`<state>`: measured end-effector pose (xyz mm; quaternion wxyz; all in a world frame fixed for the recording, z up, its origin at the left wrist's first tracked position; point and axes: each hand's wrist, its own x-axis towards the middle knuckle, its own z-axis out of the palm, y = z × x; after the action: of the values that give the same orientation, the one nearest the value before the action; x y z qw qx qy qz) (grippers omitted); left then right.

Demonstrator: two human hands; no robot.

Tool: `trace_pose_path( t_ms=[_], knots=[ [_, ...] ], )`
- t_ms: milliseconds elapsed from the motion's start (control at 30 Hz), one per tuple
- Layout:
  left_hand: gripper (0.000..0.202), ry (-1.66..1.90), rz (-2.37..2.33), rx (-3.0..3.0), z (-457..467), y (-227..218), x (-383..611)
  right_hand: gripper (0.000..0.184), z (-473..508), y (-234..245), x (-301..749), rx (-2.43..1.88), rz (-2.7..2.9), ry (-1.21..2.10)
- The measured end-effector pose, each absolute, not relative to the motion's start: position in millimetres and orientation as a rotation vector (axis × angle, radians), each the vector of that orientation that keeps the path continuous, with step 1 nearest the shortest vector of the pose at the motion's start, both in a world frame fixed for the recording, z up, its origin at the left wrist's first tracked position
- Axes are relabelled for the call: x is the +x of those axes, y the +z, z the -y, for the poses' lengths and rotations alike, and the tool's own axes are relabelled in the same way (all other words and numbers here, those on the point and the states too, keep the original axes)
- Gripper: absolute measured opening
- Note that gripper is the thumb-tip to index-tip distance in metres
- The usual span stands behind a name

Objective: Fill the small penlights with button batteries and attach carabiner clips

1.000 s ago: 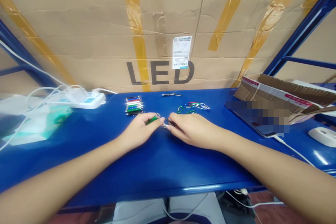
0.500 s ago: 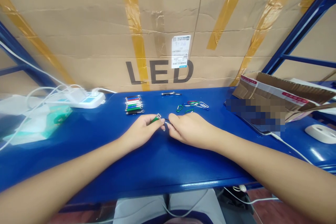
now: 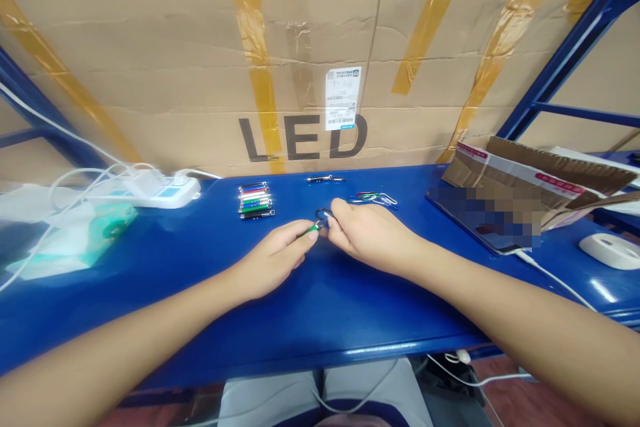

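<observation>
My left hand point(image 3: 275, 255) is closed on a small green penlight point(image 3: 314, 227), most of it hidden by the fingers. A dark carabiner point(image 3: 321, 211) sits pinched in my right hand point(image 3: 373, 233), its curved end showing at the fingertips. The carabiner meets the metal end of the penlight between my hands; whether they are linked I cannot tell. Beyond my left hand, several small penlights point(image 3: 255, 201) in different colours lie in a stacked row. Behind my right hand is a loose pile of coloured carabiners point(image 3: 374, 199), partly covered by it.
A black penlight point(image 3: 319, 179) lies at the back of the blue table point(image 3: 320, 320). On the left are a white power strip point(image 3: 175, 192), cables and a green-white packet point(image 3: 90, 240). An open cardboard box point(image 3: 505, 173), a dark tablet point(image 3: 470, 223) and a white mouse-like device point(image 3: 610, 251) stand right.
My hands have shifted slightly right, and my right hand has risen. The penlight has turned to point at the right hand, and the dark carabiner's curve now shows.
</observation>
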<state>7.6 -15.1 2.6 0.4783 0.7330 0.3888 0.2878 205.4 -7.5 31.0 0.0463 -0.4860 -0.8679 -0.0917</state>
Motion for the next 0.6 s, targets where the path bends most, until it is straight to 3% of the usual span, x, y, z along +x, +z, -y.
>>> trace_pose_path(
  t_ms=[600],
  knots=[
    [0.037,0.718,-0.803,1.5,10.3,-0.6,14.3,0.025,8.5,28.2,203.9,-1.444,2.68,-0.249]
  ],
)
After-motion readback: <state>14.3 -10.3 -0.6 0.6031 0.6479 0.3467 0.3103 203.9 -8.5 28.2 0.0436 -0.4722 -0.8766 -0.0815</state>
